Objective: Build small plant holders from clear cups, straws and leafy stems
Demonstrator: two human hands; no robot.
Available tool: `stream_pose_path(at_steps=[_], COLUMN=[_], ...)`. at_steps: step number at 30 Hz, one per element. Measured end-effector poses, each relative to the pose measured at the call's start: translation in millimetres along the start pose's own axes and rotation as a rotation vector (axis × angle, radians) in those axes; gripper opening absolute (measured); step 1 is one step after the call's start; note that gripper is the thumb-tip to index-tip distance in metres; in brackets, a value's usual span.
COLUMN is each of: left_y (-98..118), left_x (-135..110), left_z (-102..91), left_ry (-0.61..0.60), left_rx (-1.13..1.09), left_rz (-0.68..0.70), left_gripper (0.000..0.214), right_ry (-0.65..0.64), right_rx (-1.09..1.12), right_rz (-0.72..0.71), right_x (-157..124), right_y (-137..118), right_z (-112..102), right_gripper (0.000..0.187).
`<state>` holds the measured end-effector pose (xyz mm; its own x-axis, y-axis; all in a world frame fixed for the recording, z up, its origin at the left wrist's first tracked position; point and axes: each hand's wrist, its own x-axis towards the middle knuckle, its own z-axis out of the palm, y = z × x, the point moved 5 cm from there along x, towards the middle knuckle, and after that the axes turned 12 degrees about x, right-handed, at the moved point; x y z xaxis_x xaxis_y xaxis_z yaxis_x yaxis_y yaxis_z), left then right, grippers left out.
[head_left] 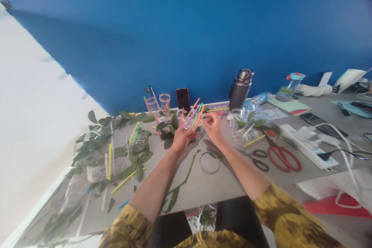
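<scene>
Pink-and-orange straws (192,114) fan from the left hand (182,140), right hand (213,127) pinching beside them.

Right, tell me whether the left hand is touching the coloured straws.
Touching: the head view shows the left hand holding the coloured straws, their lower ends gathered in its fingers.
</scene>
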<state>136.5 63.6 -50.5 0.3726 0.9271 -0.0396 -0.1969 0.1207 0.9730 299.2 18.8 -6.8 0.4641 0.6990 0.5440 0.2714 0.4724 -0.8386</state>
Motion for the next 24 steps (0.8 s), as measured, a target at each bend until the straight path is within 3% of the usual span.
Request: stream_pose_path(at_steps=[3,8,17,24], left_y=[0.1,2.8,1.7,2.7], left_x=[-0.7,-2.7,-3.2,-2.7], left_z=[0.1,2.6,3.5,0.9], left_ry=[-0.020,-0.088,-0.133,-0.085], left_rx=[0.040,0.122,0.129,0.106], left_rz=[0.004,0.034,0.075,0.082], left_gripper=[0.067,0.070,0.098,0.068], right_ry=[-0.004,-0.225,-0.139,-0.168], right_rx=[0.063,0.150,0.167,0.203], right_rz=[0.026,0.250,0.267,0.275], right_x=[9.2,8.9,12.5,10.8], right_y=[-0.9,1.0,-3.0,-4.0], right_z=[-6.9,-0.9,-9.2,-6.9], right_gripper=[0.039,0.033,0.033,0.037])
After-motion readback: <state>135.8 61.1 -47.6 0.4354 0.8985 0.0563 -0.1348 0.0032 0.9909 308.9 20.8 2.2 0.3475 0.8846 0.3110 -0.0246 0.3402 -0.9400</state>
